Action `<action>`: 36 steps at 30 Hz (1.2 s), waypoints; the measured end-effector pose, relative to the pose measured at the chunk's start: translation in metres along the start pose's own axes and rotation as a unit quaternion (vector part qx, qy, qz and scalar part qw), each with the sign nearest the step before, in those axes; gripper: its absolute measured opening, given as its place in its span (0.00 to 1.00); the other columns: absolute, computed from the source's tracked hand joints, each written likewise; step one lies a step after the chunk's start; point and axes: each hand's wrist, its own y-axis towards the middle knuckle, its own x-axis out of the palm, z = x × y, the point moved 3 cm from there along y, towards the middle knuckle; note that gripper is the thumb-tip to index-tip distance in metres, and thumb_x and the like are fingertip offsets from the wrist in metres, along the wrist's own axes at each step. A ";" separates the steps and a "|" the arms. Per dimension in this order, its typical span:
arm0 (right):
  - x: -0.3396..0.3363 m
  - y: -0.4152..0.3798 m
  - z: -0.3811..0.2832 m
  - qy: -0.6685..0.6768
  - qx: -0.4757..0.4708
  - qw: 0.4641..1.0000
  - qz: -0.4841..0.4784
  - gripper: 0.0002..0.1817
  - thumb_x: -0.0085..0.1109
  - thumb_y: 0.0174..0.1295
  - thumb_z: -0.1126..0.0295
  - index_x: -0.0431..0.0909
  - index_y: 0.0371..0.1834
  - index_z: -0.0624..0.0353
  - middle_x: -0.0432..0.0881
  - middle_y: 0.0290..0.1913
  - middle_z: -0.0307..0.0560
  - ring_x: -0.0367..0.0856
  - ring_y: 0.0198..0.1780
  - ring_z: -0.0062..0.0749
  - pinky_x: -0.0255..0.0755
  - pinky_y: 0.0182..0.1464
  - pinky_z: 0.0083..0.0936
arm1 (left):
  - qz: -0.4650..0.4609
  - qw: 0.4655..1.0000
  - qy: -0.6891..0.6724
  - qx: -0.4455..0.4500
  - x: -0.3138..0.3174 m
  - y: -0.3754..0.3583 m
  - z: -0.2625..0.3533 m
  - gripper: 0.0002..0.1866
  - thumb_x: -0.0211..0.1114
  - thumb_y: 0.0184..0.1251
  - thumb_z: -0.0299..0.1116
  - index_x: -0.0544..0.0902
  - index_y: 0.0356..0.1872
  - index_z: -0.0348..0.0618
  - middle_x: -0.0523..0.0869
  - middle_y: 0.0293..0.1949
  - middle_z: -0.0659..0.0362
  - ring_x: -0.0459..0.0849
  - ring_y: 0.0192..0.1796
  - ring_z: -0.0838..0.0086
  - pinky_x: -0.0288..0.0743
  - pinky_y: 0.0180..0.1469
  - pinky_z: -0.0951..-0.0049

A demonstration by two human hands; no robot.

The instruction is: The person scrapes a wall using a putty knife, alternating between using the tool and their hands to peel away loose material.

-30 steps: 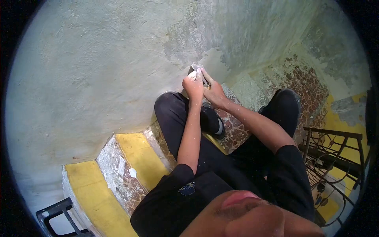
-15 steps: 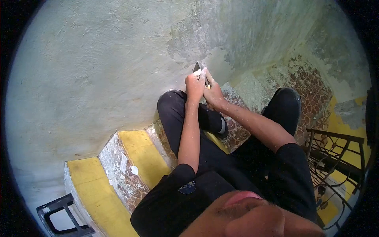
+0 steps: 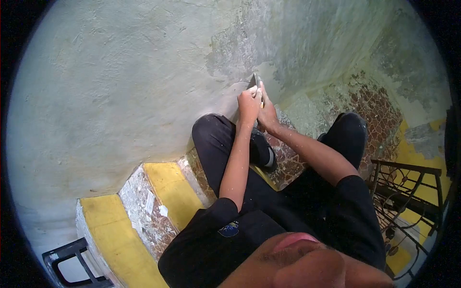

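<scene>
A scraper (image 3: 254, 80) with a flat grey metal blade meets the wall (image 3: 120, 96) just below a bare grey patch. My left hand (image 3: 249, 104) is closed around it, with whitish dust on the fingers. Pressed close beside it, my right hand (image 3: 268, 114) also grips the scraper, its fingers pointing up towards the blade. Most of the handle is hidden by the two hands; a small yellowish bit shows between them.
Stairs with yellow edges (image 3: 170, 185) descend at lower left, strewn with white flakes (image 3: 150, 202). My bent knees (image 3: 210, 126) flank the hands. A brown-patterned landing (image 3: 374, 105) lies right, above a dark metal railing (image 3: 408, 192). A black plastic frame (image 3: 72, 252) stands lower left.
Both hands and the scraper have shifted a little to the right along the wall. The grip stays the same, and my legs are nearly still.
</scene>
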 end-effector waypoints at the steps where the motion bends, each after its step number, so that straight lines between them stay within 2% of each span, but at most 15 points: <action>1: 0.003 -0.001 0.001 -0.009 -0.041 0.999 -0.009 0.52 0.63 0.71 0.54 0.38 0.90 0.44 0.73 0.74 0.66 0.75 0.73 0.52 0.68 0.71 0.37 | 0.009 0.999 0.040 0.006 -0.005 -0.003 0.000 0.16 0.67 0.76 0.35 0.87 0.50 0.28 0.94 0.37 0.49 0.90 0.39 0.77 0.82 0.40 0.66; 3: 0.014 -0.011 0.001 0.005 -0.051 0.998 -0.028 0.52 0.64 0.71 0.54 0.38 0.90 0.45 0.73 0.74 0.66 0.75 0.73 0.51 0.68 0.71 0.36 | 0.027 1.000 0.010 -0.004 -0.016 -0.013 0.001 0.15 0.66 0.76 0.33 0.87 0.50 0.28 0.94 0.36 0.46 0.92 0.40 0.75 0.83 0.41 0.66; 5: 0.020 -0.015 -0.005 0.021 -0.065 0.997 -0.042 0.52 0.64 0.71 0.55 0.38 0.90 0.47 0.74 0.73 0.66 0.74 0.74 0.50 0.67 0.72 0.36 | 0.035 0.996 0.076 -0.017 -0.032 -0.020 0.015 0.15 0.66 0.75 0.32 0.87 0.50 0.26 0.94 0.36 0.45 0.92 0.40 0.72 0.83 0.40 0.67; 7: 0.027 -0.015 -0.004 0.057 -0.028 0.997 -0.055 0.53 0.65 0.70 0.55 0.39 0.89 0.49 0.73 0.74 0.67 0.73 0.75 0.48 0.66 0.73 0.34 | 0.037 0.998 0.049 -0.016 -0.035 -0.020 0.012 0.15 0.67 0.74 0.32 0.87 0.50 0.26 0.94 0.37 0.44 0.93 0.39 0.70 0.83 0.41 0.67; 11: 0.035 -0.013 -0.002 0.060 -0.069 0.995 -0.028 0.53 0.65 0.70 0.56 0.39 0.90 0.48 0.74 0.73 0.68 0.75 0.73 0.49 0.68 0.71 0.35 | 0.042 0.999 0.028 -0.007 -0.041 -0.016 0.010 0.16 0.69 0.73 0.32 0.88 0.49 0.26 0.94 0.37 0.45 0.94 0.39 0.70 0.83 0.40 0.68; 13: 0.039 -0.013 -0.001 0.100 0.015 0.994 -0.039 0.53 0.65 0.70 0.57 0.37 0.90 0.45 0.75 0.72 0.66 0.77 0.71 0.49 0.68 0.70 0.35 | 0.039 0.999 0.035 -0.009 -0.043 -0.018 0.019 0.15 0.69 0.72 0.32 0.88 0.49 0.26 0.94 0.36 0.44 0.93 0.39 0.70 0.82 0.40 0.68; 14: 0.040 -0.015 -0.003 0.101 0.017 0.994 -0.038 0.53 0.65 0.70 0.57 0.37 0.90 0.45 0.75 0.72 0.66 0.77 0.71 0.49 0.68 0.70 0.35 | 0.034 0.998 0.041 -0.014 -0.045 -0.020 0.023 0.15 0.69 0.72 0.31 0.88 0.49 0.26 0.94 0.36 0.44 0.93 0.39 0.70 0.82 0.39 0.68; 16: 0.041 -0.019 -0.015 0.089 -0.018 0.996 -0.008 0.50 0.63 0.73 0.66 0.39 0.90 0.42 0.83 0.55 0.52 0.84 0.47 0.32 0.80 0.47 0.30 | 0.030 0.998 0.049 -0.016 -0.048 -0.019 0.023 0.15 0.68 0.72 0.31 0.88 0.49 0.26 0.94 0.37 0.44 0.94 0.38 0.70 0.82 0.39 0.68; 17: 0.039 -0.022 -0.019 0.090 -0.019 0.996 -0.007 0.50 0.63 0.73 0.66 0.39 0.90 0.42 0.83 0.55 0.52 0.84 0.47 0.32 0.80 0.47 0.30 | 0.021 0.998 0.060 -0.022 -0.049 -0.017 0.019 0.15 0.68 0.72 0.31 0.88 0.50 0.27 0.94 0.36 0.44 0.93 0.37 0.70 0.82 0.38 0.68; 19: 0.028 -0.038 -0.050 0.152 0.161 0.972 -0.084 0.50 0.61 0.73 0.68 0.37 0.90 0.35 0.83 0.35 0.44 0.77 0.23 0.25 0.72 0.21 0.28 | 0.010 0.997 0.069 -0.027 -0.048 -0.014 0.019 0.14 0.68 0.72 0.31 0.88 0.50 0.28 0.94 0.35 0.44 0.93 0.36 0.70 0.82 0.38 0.67; 20: 0.029 -0.037 -0.049 0.151 0.162 0.972 -0.082 0.50 0.61 0.73 0.68 0.37 0.90 0.35 0.83 0.35 0.44 0.77 0.23 0.25 0.72 0.21 0.28 | 0.019 0.997 0.075 -0.020 -0.049 -0.016 0.023 0.14 0.68 0.72 0.30 0.88 0.50 0.28 0.93 0.34 0.45 0.93 0.35 0.71 0.82 0.38 0.67; 22: 0.033 -0.036 -0.045 0.194 0.145 0.967 -0.083 0.52 0.62 0.72 0.63 0.35 0.90 0.35 0.81 0.31 0.43 0.69 0.16 0.24 0.61 0.14 0.27 | 0.027 0.996 0.080 -0.015 -0.050 -0.016 0.029 0.14 0.67 0.72 0.30 0.88 0.49 0.28 0.93 0.33 0.45 0.92 0.34 0.71 0.82 0.37 0.67; 25: 0.034 -0.034 -0.038 0.205 0.122 0.968 -0.074 0.52 0.62 0.72 0.64 0.34 0.90 0.34 0.81 0.31 0.44 0.71 0.17 0.25 0.64 0.15 0.28 | 0.014 0.996 0.076 -0.031 -0.050 -0.017 0.022 0.13 0.68 0.72 0.30 0.88 0.48 0.28 0.92 0.31 0.45 0.92 0.33 0.71 0.81 0.37 0.66; 33: 0.044 -0.034 -0.045 0.220 0.143 0.963 -0.055 0.53 0.62 0.71 0.65 0.34 0.89 0.30 0.80 0.28 0.45 0.70 0.14 0.25 0.63 0.13 0.28 | 0.007 0.991 0.121 0.058 -0.053 -0.004 0.011 0.12 0.68 0.71 0.31 0.87 0.41 0.27 0.88 0.26 0.42 0.91 0.29 0.69 0.79 0.33 0.64; 36: 0.044 -0.034 -0.040 0.221 0.137 0.964 -0.056 0.52 0.62 0.71 0.65 0.34 0.89 0.29 0.80 0.28 0.45 0.71 0.14 0.25 0.63 0.12 0.28 | 0.002 0.992 0.116 0.058 -0.052 -0.002 0.010 0.13 0.68 0.71 0.31 0.87 0.39 0.26 0.88 0.25 0.42 0.91 0.29 0.68 0.79 0.33 0.63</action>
